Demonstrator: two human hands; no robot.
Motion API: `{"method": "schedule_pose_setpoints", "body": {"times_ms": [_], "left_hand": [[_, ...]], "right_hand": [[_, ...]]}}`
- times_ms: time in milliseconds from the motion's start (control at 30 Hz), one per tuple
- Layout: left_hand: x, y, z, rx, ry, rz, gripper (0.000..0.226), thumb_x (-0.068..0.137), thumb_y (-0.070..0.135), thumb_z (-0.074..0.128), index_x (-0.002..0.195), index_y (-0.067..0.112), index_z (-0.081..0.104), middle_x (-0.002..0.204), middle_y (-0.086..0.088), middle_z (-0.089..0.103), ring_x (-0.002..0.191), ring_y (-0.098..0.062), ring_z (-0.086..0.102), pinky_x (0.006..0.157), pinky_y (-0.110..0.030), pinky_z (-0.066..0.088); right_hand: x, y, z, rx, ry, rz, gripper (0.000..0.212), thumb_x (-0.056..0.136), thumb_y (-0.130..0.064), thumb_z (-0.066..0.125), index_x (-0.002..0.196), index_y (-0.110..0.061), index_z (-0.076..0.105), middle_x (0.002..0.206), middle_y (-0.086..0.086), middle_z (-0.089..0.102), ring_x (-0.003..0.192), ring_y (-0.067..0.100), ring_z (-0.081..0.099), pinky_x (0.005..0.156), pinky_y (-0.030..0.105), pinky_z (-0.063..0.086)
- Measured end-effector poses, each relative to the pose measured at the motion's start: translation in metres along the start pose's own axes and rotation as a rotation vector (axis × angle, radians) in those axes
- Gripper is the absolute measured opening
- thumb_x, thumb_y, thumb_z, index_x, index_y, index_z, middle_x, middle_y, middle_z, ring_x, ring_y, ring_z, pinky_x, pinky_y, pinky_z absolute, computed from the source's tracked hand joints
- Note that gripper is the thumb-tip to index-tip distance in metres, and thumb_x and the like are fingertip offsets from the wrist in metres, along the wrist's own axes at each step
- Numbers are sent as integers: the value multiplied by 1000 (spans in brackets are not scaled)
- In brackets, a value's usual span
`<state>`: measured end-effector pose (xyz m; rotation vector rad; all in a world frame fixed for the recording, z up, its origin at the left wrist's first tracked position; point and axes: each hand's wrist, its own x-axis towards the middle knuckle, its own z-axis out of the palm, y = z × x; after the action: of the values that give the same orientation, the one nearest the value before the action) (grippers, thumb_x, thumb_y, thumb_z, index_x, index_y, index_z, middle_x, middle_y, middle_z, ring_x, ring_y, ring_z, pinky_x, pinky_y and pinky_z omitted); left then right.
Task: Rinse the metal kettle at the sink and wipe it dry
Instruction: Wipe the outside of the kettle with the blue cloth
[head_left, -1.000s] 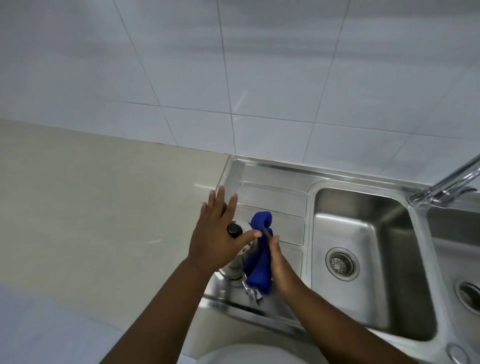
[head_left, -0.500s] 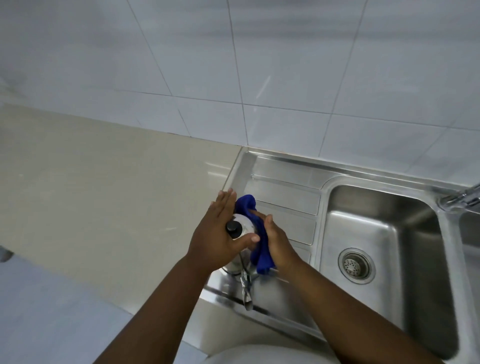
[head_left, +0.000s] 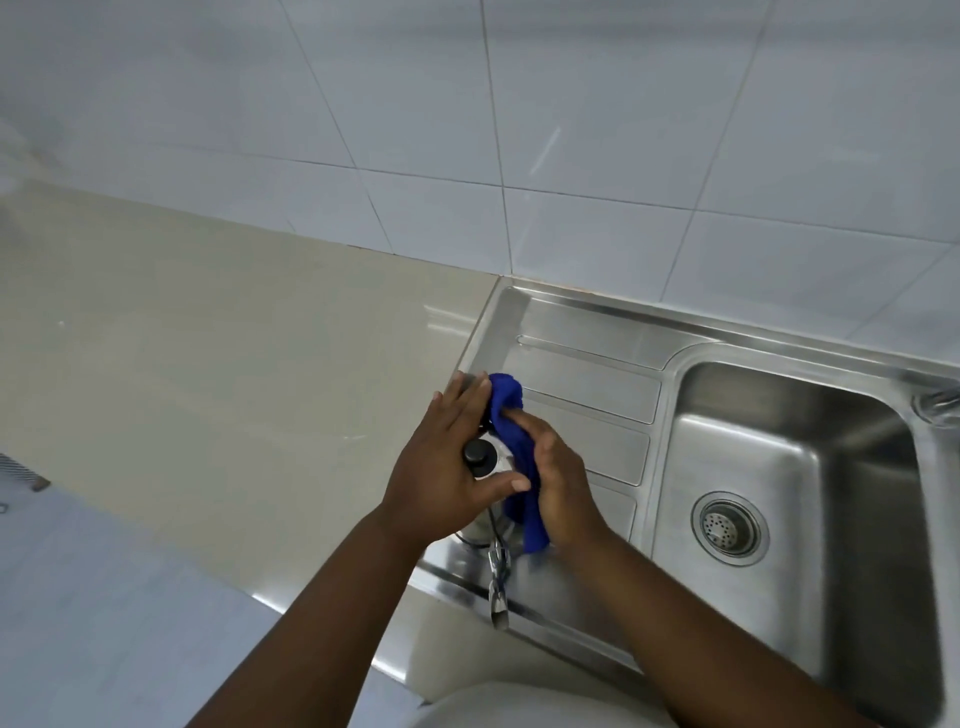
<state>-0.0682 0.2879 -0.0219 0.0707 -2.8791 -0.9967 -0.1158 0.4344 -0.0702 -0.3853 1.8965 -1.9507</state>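
Observation:
The metal kettle (head_left: 493, 465) stands on the sink's drainboard (head_left: 587, 374), its lid showing a black knob, and its metal handle hangs toward me. My left hand (head_left: 447, 473) lies over the kettle's left side and top, thumb across the front, holding it. My right hand (head_left: 558, 480) presses a blue cloth (head_left: 511, 415) against the kettle's right side. Both hands and the cloth hide most of the kettle's body.
A steel basin (head_left: 831, 467) with a round drain strainer (head_left: 729, 526) lies right of the drainboard. A beige countertop (head_left: 234, 374) stretches to the left. White wall tiles (head_left: 519, 130) rise behind. A bit of the tap (head_left: 937, 402) shows at the right edge.
The blue cloth has moved from hanging beside the kettle to up and over its far right side, my right hand following. My left hand stays on the kettle. The view shifted left.

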Motion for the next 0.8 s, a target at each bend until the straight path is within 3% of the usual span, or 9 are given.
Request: {"method": "schedule_pose_setpoints", "body": {"times_ms": [167,267,333,400,467,567,667,733,800], "left_hand": [[2,4,-2,92,18,-20,92,79,76,40,150,19,27,158,5,27,149,-6,11,123,-42,8],[0,10,-3,202,66,-27,84,86,76,18,148,21,32,155,5,35,148,-6,17,122,-45,7],[-1,13,-3,252,70,-39,82,88,74,11,147,21,33,154,4,38,148,-8,18,122,-47,8],[-1,15,-4,317,53,-30,87,86,75,7,147,19,33,152,2,40,147,-12,21,122,-48,10],[0,15,-8,379,38,20,90,85,78,6,144,17,36,145,1,47,143,-18,31,121,-47,12],[4,14,-14,299,5,150,81,86,77,15,137,21,44,129,2,54,126,-19,45,119,-42,17],[10,8,-18,305,-60,237,86,85,77,18,134,13,46,120,-2,55,114,-21,50,114,-37,21],[13,5,-20,356,-75,270,91,85,77,19,139,7,41,120,-6,56,114,-23,49,112,-31,18],[14,5,-21,365,-80,275,93,85,77,18,143,7,39,117,-6,56,112,-23,47,108,-30,23]], "right_hand": [[20,28,-17,167,-102,437,79,72,-90,31,121,-37,64,121,7,69,117,29,62,107,57,40],[1,24,-8,215,69,486,77,70,-88,37,117,-34,66,118,9,71,113,29,65,104,56,45],[-19,9,0,280,189,502,75,69,-84,39,112,-29,68,111,10,73,105,28,67,94,48,52],[-37,-4,4,318,179,475,64,73,-74,33,111,-34,65,110,4,73,102,22,68,82,35,53],[-46,-28,1,254,85,387,65,78,-71,25,124,-39,58,121,-10,66,108,6,63,85,24,49],[-32,-56,-8,45,-110,255,69,83,-75,17,134,-44,50,140,-30,44,124,-18,39,95,6,33],[-10,-60,-18,-76,-162,344,63,82,-79,17,123,-52,56,128,-12,61,113,2,58,96,23,43],[-3,-50,-22,-41,-154,465,69,79,-84,20,117,-45,62,111,3,71,102,20,67,94,36,51],[-1,-44,-22,-5,-135,536,76,78,-85,22,115,-36,66,102,8,74,94,23,70,88,37,52]]}}
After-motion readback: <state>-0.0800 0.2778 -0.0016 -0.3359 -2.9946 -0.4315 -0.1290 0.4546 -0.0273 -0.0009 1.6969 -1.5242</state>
